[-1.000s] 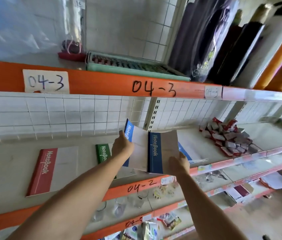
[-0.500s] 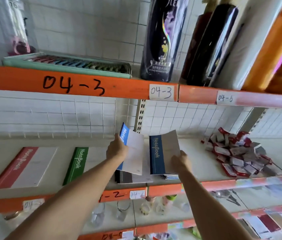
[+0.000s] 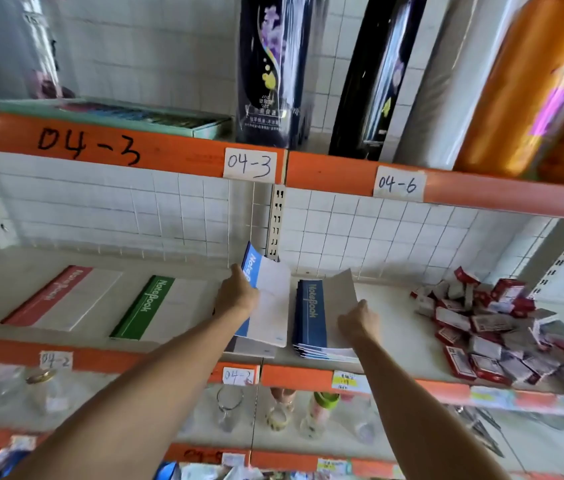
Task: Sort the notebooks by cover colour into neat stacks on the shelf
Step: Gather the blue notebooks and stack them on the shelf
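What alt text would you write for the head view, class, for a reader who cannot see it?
A person's left hand holds a light-blue notebook tilted up while the right hand grips a dark-blue notebook on its stack, on an orange-edged shelf. A red notebook and a green notebook lie to the left.

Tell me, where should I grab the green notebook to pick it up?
Probably its near short edge, from the front of the shelf. The green notebook lies flat, nothing on top, apart from the red notebook on its left and the left hand on its right. That edge sits by the orange shelf lip, so fingers could slide under and thumb press on top.
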Motion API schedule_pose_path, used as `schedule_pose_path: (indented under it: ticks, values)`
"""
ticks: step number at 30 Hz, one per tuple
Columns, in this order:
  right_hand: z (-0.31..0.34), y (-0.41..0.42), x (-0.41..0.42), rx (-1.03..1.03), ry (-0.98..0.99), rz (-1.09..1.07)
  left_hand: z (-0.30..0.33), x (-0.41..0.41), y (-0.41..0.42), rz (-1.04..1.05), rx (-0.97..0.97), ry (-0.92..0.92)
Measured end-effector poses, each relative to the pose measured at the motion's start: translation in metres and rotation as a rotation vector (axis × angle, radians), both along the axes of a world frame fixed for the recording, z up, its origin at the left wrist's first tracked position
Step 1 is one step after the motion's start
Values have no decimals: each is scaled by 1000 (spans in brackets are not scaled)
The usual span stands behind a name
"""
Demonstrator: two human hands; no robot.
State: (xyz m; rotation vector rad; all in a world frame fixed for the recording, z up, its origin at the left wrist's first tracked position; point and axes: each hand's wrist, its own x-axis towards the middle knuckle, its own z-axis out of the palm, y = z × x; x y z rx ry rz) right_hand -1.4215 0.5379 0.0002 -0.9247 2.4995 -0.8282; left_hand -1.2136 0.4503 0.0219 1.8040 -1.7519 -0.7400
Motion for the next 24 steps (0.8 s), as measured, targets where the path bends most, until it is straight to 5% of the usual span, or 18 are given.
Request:
schedule_pose_path:
  ticks: [5, 17, 20, 24]
  values:
    - [-12, 0, -11, 147, 156, 42, 4, -5, 2, 17, -12, 40]
    - [-6, 3, -34, 151, 65, 237, 6, -76, 16, -105, 87, 127]
    - [-3, 5, -42, 140, 52, 316, 1, -96, 16, -120, 58, 3]
    - [0, 11, -51, 120, 34, 347, -8, -111, 16, -211, -36, -461]
